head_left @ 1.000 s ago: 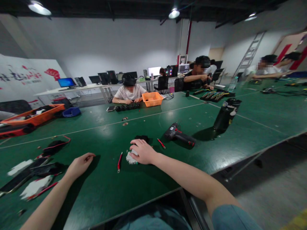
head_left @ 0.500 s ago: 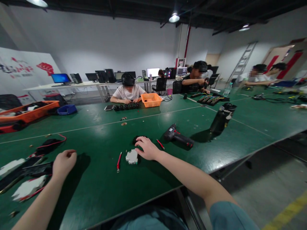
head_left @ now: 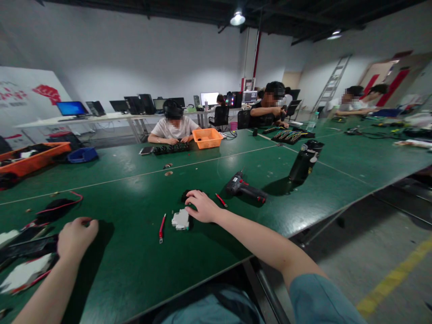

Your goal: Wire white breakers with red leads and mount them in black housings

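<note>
My right hand [head_left: 203, 207] reaches forward over the table, fingers spread and slightly bent. Its fingertips are at a small black object [head_left: 185, 194], partly hidden behind them; I cannot make out its kind. Just below the thumb lies a white circuit breaker [head_left: 181, 219]. A short red cable with a metal lug [head_left: 162, 228] lies left of the breaker, and another red lugged cable [head_left: 221, 200] right of my hand. My left hand [head_left: 77, 236] hovers or rests at the left, loosely curled with a gap between thumb and index finger, beside black parts with white breakers [head_left: 29, 272].
A cordless drill [head_left: 245, 188] lies right of my right hand, with a black bottle [head_left: 304, 162] beyond it. Orange bins [head_left: 207, 138] and a blue tray [head_left: 83, 155] stand on the green table [head_left: 131, 279]. Co-workers sit across it.
The whole view has shifted, so things appear farther left. My left hand's thumb and index finger have parted a little. My right hand stays by the black object.
</note>
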`<state>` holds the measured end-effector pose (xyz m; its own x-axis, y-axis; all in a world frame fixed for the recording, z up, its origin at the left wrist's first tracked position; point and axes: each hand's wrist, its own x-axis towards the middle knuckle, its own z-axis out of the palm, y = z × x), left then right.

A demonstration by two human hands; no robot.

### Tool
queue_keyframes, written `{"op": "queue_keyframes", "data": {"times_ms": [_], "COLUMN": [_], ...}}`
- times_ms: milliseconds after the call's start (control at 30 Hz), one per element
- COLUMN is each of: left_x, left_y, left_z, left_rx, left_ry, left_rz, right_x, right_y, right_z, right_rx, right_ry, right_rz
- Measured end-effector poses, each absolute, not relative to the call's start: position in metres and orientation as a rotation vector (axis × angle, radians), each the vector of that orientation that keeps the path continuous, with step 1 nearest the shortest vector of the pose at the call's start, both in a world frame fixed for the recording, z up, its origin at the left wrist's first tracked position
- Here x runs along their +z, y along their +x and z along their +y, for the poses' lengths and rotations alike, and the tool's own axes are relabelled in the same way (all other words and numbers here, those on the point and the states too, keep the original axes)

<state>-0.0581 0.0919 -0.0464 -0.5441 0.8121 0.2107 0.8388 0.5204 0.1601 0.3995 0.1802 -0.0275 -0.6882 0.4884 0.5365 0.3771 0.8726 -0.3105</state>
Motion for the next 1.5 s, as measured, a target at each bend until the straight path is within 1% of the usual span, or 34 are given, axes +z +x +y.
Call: {"op": "queue_keyframes", "data": {"times_ms": [233, 400, 467, 667, 833, 933, 1033, 1167, 1367, 1433, 1500], "left_x": [-0.036, -0.024, -0.020, -0.019, -0.031, -0.041, -0.051, -0.051, -0.038, -0.040, -0.045], "left_y": [-0.032, -0.028, -0.024, -0.016, -0.015, -0.005, 0.015, 0.056, 0.121, 0.134, 0.140], "left_z": [0.094, 0.089, 0.087, 0.088, 0.095, 0.098, 0.098, 0.100, 0.131, 0.139, 0.142], "left_rx": [-0.582, -0.698, -0.746, -0.747, -0.807, -0.873, -0.935, -1.022, -0.990, -1.036, -0.995], "left_ry": [-1.570, -1.363, -1.315, -1.460, -1.638, -1.863, -2.064, -2.230, -2.474, -2.478, -2.527], "left_rz": [-2.627, -2.930, -2.949, -2.782, -2.669, -2.502, -2.285, -2.140, -1.854, -1.781, -1.721], "right_x": [-0.029, -0.029, -0.029, -0.028, -0.028, -0.029, -0.030, -0.031, -0.033, -0.033, -0.033], "right_y": [0.398, 0.398, 0.399, 0.399, 0.399, 0.398, 0.397, 0.396, 0.392, 0.392, 0.393], "right_z": [0.181, 0.182, 0.181, 0.180, 0.180, 0.180, 0.179, 0.177, 0.173, 0.173, 0.173], "right_rx": [0.248, 0.247, 0.253, 0.265, 0.240, 0.261, 0.273, 0.285, 0.289, 0.289, 0.292], "right_ry": [-0.625, -0.615, -0.615, -0.604, -0.593, -0.603, -0.617, -0.637, -0.640, -0.651, -0.656], "right_rz": [-2.401, -2.404, -2.405, -2.412, -2.417, -2.423, -2.418, -2.404, -2.414, -2.398, -2.390]}}
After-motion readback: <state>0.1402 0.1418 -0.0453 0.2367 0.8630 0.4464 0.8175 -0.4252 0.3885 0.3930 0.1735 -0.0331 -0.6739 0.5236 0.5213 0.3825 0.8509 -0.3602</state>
